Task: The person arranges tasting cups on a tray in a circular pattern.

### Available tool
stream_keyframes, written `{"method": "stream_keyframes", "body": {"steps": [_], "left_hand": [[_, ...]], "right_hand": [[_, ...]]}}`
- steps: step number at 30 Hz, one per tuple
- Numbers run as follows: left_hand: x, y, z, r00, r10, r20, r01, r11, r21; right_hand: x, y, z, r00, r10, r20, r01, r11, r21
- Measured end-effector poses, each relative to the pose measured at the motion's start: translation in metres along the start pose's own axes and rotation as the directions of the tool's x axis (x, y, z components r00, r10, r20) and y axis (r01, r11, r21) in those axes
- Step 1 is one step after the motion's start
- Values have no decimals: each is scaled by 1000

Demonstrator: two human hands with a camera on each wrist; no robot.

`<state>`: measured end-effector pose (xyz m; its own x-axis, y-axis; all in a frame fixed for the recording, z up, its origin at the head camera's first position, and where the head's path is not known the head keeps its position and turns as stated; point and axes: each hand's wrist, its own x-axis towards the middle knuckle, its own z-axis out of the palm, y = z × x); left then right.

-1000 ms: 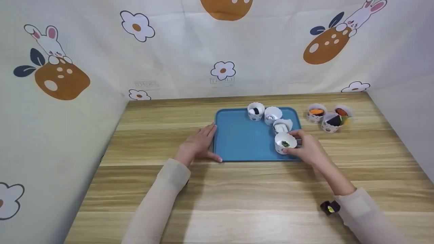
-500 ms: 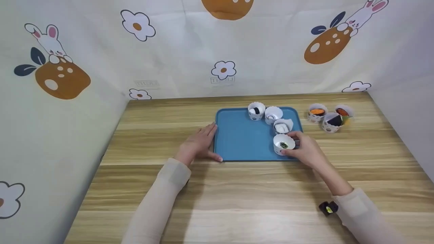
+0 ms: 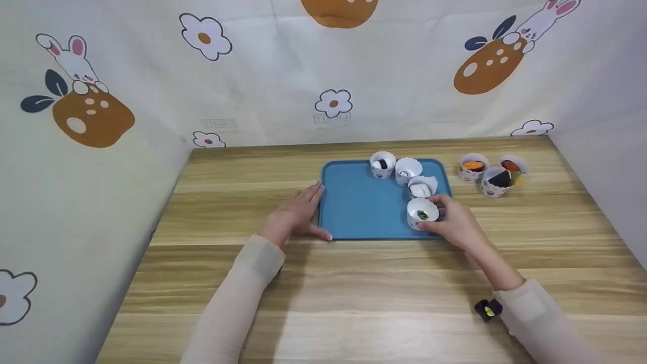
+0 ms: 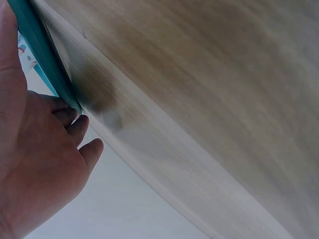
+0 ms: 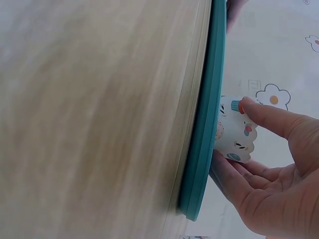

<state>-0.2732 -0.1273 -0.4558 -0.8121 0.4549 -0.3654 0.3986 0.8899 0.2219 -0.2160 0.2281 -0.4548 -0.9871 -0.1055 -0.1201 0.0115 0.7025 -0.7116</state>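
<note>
Right grip point(image 3: 455, 221) pinches a white, scalloped paper cup point(image 3: 423, 203); likely light, crushable, best held gently by opposite sides; left grip point(image 3: 295, 213) rests spread against a blue rectangular tray point(image 3: 361, 212).

tray point(image 3: 361, 207): smooth matt plast. | cup point(image 5: 235, 130): paper, smth. | tabletop point(image 3: 374, 288): wood-grain, slt. sheen | sleeves point(image 3: 230, 306): matt cloth

The person's bare left hand point(image 3: 298, 210) is lying to the left of the other, its fingers stretching forward and its thumb spreading toward the right hand. The bare right hand point(image 3: 457, 222) is pinching, its thumb opposing its curved fingers. Behind the hands, the left forearm point(image 3: 230, 303) and right forearm point(image 3: 543, 316), both in long pale beige fabric sleeves, are slanting inward, leaving the wrists showing.
</note>
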Motion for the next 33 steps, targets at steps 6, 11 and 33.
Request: {"method": "stream_keyframes", "body": {"steps": [6,11,33], "left_hand": [[1,-1,0,1000,-2,2,2,1000,5],[1,0,1,1000,6,6,-6,1000,12],[1,0,-1,1000,-11,13,11,1000,22]], "right_hand": [[0,-1,-1,1000,15,4,-15,1000,-4],[0,1,0,1000,-5,-7,5,1000,-14],[-8,7,-18,1000,-13,14,12,999,53]]}}
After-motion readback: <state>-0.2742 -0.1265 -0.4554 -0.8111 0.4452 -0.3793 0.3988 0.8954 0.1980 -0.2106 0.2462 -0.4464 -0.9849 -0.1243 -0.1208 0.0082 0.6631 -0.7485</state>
